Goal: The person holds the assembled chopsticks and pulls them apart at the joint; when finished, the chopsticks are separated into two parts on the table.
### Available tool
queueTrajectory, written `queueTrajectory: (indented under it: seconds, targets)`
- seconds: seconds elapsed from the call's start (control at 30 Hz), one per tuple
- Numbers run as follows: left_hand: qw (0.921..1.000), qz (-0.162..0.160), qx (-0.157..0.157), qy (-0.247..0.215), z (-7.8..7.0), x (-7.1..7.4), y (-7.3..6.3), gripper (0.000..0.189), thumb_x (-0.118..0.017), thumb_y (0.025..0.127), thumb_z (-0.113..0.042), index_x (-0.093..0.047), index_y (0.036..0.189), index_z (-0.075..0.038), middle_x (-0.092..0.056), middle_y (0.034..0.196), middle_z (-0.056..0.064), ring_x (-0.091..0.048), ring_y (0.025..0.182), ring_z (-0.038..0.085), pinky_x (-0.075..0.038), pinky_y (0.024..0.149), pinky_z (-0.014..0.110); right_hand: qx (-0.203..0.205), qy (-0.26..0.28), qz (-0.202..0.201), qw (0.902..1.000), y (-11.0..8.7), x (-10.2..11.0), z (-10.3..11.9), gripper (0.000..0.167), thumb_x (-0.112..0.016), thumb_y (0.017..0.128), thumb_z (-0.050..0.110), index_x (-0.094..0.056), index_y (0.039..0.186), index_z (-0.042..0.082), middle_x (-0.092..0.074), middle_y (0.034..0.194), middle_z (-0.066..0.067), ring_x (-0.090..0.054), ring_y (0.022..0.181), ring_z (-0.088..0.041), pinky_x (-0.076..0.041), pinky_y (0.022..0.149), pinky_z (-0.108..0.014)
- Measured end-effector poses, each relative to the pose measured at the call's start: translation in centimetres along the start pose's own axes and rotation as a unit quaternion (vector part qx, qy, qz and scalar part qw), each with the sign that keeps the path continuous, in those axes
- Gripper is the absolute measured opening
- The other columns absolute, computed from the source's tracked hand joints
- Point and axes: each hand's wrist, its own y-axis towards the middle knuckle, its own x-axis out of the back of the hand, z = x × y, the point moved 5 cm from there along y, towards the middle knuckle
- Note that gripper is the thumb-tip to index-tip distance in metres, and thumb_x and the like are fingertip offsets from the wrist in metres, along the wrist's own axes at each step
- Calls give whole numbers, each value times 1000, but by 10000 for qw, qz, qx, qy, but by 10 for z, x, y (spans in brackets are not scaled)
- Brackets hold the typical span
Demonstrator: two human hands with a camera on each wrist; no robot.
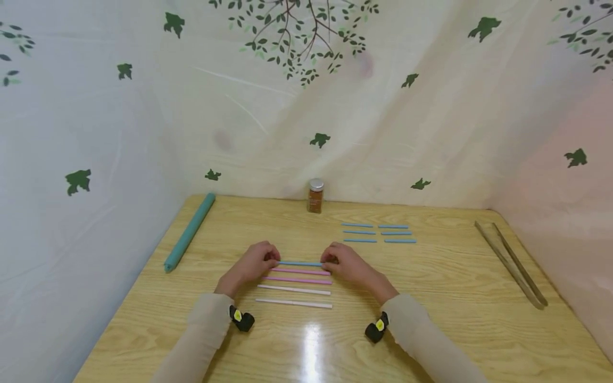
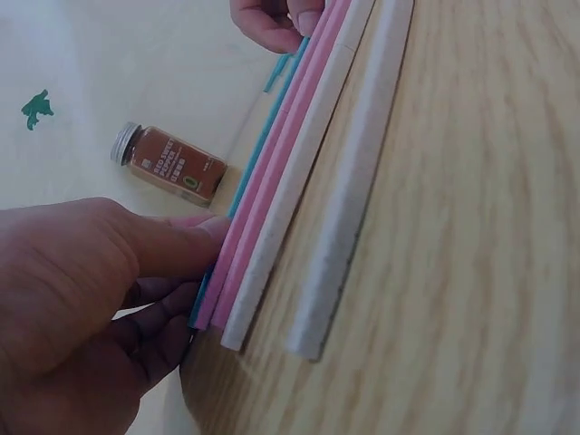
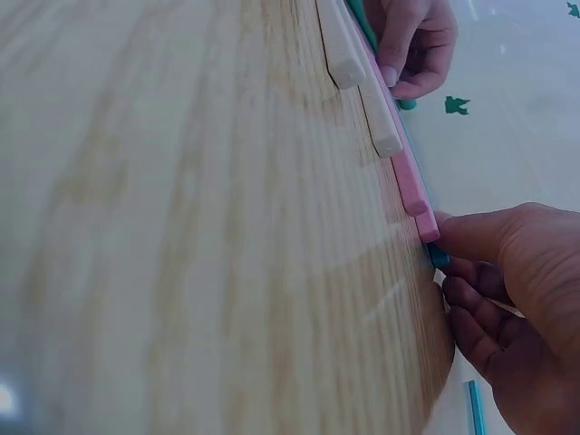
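A thin blue stick [image 1: 300, 263] lies crosswise on the table as the farthest of a row of sticks. My left hand [image 1: 254, 260] pinches its left end between thumb and fingers. At the other end, the thumb and fingers of my right hand [image 1: 349, 261] pinch the stick too. Just nearer to me lie two pink sticks [image 1: 298, 280], roughly parallel to it. Two white sticks [image 1: 293, 303] come after them, closest to me. In the left wrist view, the thumb of the left hand [image 2: 109, 281] is beside the near pink stick's edge.
Several shorter blue sticks [image 1: 396, 233] lie in two columns at the back right. A spice jar [image 1: 315, 197] labelled red sweet pepper stands by the back wall. Along the left edge is a teal roll [image 1: 190, 233]; metal tongs [image 1: 510, 263] lie at the right.
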Motion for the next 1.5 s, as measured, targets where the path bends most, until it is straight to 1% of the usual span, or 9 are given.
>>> queueTrajectory:
  seconds: [0.13,0.27,0.37,0.43,0.53,0.8,1.03,1.27,1.5]
  targets:
    - [9997,46,181,-142,-5,4,2,4,-62,92,-7,-64,87,-7,-58,85,1,-51,78,11,-45,72,27,-169,-20,-124,9998,-1,3,2,6,-63,93,18,-66,96,14,-61,92,4,-55,84,-9,-49,76,-28]
    - [9989,236,329,-226,-17,11,8,3,-58,94,-7,-61,93,-7,-59,86,2,-52,78,13,-45,72,29,-338,-79,-475,9983,-3,15,8,6,-62,94,18,-66,96,16,-64,90,7,-57,84,-8,-50,77,-30]
    - [9988,457,128,-94,-31,15,16,5,-59,94,-8,-62,97,-6,-61,86,2,-54,79,13,-46,72,30,-263,-197,-720,9969,-4,25,15,6,-61,94,17,-67,95,15,-64,89,5,-58,84,-9,-50,78,-32]
    - [9983,557,-136,120,-40,16,21,6,-61,93,-9,-63,98,-6,-62,87,2,-55,79,12,-47,73,30,-186,-277,-807,9962,-4,30,19,6,-61,94,16,-67,95,14,-64,89,5,-58,83,-9,-50,78,-32]
    - [9967,589,-398,395,-51,14,27,5,-61,93,-10,-64,95,-6,-63,85,1,-54,77,10,-47,72,28,-26,-272,-863,9959,-4,35,25,7,-61,94,16,-67,97,12,-65,90,3,-59,83,-10,-51,78,-34]
    - [9965,548,-499,392,-72,8,36,6,-60,94,-11,-64,91,-7,-63,83,0,-53,73,9,-46,69,25,517,-151,-770,9956,-1,35,39,22,-62,93,20,-66,110,7,-67,102,-3,-61,90,-14,-52,77,-31]
    - [9963,572,-517,385,-80,4,39,6,-61,93,-10,-65,91,-7,-63,84,1,-53,73,9,-46,68,25,514,-191,-877,9946,2,34,40,9,-63,93,19,-68,98,13,-63,91,3,-56,80,-8,-49,70,-24]
    - [9957,537,-596,473,-87,3,42,9,-61,94,-12,-67,95,-6,-64,88,2,-55,76,9,-47,70,24,560,-216,-855,9945,1,36,42,8,-62,93,18,-67,96,13,-61,89,3,-55,78,-8,-48,68,-23]
    - [9959,406,-701,412,-86,3,43,8,-61,93,-11,-67,93,-7,-64,86,1,-54,74,8,-47,69,23,697,-256,-802,9940,1,38,44,8,-60,94,18,-66,96,13,-60,87,3,-53,76,-7,-47,67,-23]
